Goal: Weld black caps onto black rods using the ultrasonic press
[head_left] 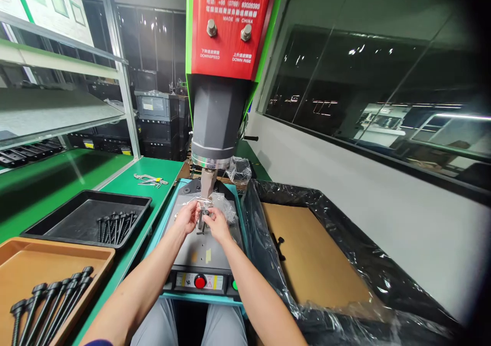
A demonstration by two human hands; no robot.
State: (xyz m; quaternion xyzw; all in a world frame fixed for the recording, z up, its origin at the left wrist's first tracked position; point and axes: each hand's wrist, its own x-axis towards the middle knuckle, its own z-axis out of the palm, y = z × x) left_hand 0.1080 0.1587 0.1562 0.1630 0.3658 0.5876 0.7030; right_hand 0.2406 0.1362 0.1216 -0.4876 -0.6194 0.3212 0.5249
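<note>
Both hands' fingers (199,210) pinched round small dark part (206,213), maybe; open grey metal plate (192,251) toward front edge.

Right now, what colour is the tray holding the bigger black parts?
Orange-brown, in the head view.

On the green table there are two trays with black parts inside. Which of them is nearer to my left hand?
The black tray, beyond the orange tray; its right end comes closer to your left hand.
</note>
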